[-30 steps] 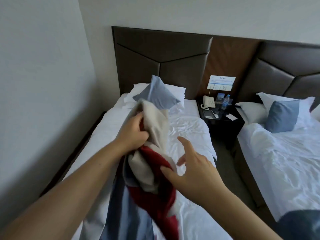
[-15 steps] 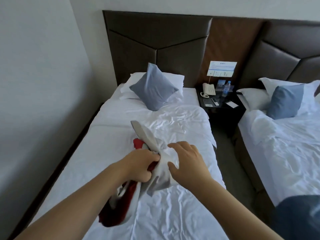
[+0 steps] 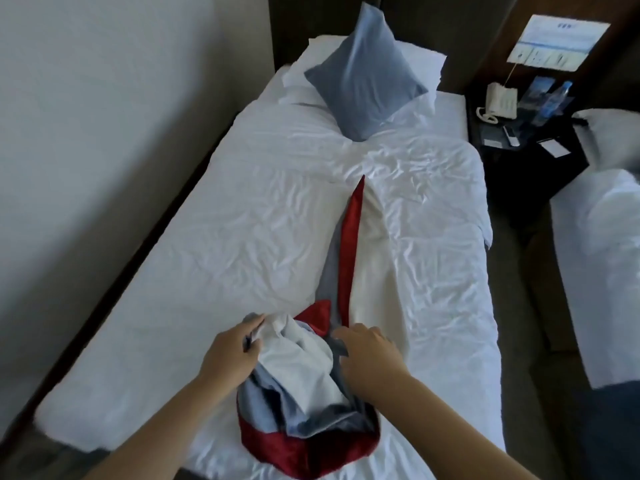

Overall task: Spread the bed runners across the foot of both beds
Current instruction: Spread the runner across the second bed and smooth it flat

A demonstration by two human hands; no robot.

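Barely started: the red, grey and cream glossy fabric bed runner [image 3: 308,403] is bunched at lower centre on the white, crease-sheeted bed [image 3: 207,271], with one narrow strip trailing toward frame centre. A pale fold is pinched by the left hand [image 3: 232,351]. The right hand [image 3: 370,355] is laid on grey cloth, grip unclear. No runner is seen on the second white bed [image 3: 595,271] at the right edge.

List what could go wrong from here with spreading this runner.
1. The red, grey and cream fabric bed runner is bunched, with one strip running lengthwise up the wrinkled white duvet; pulling may twist it rather than lay it crosswise.
2. The left hand pinches only a cream edge, which may slip.
3. Dragging could ruck that duvet further.
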